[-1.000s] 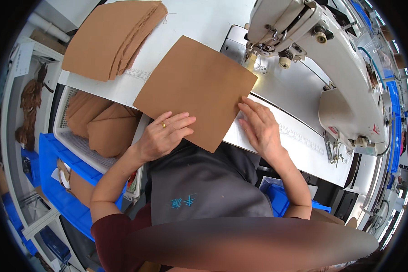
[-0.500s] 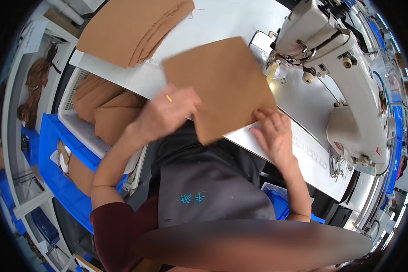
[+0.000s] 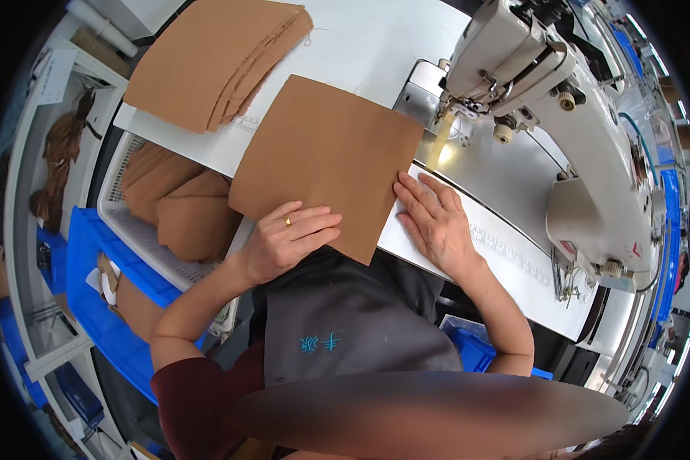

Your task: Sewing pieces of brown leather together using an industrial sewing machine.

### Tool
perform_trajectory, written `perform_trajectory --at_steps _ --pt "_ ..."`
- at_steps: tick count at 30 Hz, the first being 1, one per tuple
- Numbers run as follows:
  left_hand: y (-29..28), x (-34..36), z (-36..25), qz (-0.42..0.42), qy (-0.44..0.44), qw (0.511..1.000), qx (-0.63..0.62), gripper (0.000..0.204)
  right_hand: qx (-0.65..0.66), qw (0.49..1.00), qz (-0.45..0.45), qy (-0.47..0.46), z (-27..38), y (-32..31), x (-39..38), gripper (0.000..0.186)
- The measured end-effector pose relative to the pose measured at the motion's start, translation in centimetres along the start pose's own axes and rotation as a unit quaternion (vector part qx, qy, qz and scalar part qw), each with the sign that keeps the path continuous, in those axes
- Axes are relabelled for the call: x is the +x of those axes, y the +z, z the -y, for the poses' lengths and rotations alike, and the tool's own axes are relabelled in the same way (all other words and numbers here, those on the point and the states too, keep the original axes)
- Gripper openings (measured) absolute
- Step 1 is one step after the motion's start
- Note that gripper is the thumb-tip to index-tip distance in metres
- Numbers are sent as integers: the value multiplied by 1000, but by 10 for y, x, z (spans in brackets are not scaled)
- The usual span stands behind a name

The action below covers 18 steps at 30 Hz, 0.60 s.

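A flat, roughly square piece of brown fabric (image 3: 330, 153) lies across the table's front edge, its near corner hanging over my lap. My left hand (image 3: 287, 241), with a ring on one finger, is closed over the fabric's near left edge. Its fingers rest on top and its thumb is hidden. Beside the fabric's right edge, my right hand (image 3: 437, 226) lies palm down with fingers spread, the fingertips touching that edge. Just beyond the fabric's far right corner stands a white sewing machine (image 3: 514, 77), its needle area lit.
A stack of brown fabric pieces (image 3: 215, 61) sits at the far left of the white table (image 3: 353, 46). Left of my lap, a white basket (image 3: 119, 184) holds folded brown fabric, above a blue bin (image 3: 92, 299). Shelving (image 3: 34, 184) stands farther left.
The fabric has come down onto the table, moving left and turning. My right hand has let go of its edge and flattened out. My left hand has shifted along the near edge.
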<state>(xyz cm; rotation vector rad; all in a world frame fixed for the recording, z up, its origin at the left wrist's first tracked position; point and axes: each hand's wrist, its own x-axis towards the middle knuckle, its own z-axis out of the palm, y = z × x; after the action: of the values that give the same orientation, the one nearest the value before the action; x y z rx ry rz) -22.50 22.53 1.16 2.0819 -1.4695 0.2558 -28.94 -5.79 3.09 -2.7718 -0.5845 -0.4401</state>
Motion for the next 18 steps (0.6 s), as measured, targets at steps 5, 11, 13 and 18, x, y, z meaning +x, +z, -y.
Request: perform_trajectory --at_steps 5,11,13,18 --pt "-39 80 11 -28 7 986 163 10 10 1000 -7 -21 -7 -6 11 38" --pt "-4 170 89 129 8 991 -42 13 38 997 -61 -34 -17 9 4 32" --pt "7 182 98 214 -59 965 -142 16 42 997 -63 -12 -16 10 3 30" --pt "18 188 108 208 -119 943 -231 21 26 997 -67 -22 -19 10 -2 31"
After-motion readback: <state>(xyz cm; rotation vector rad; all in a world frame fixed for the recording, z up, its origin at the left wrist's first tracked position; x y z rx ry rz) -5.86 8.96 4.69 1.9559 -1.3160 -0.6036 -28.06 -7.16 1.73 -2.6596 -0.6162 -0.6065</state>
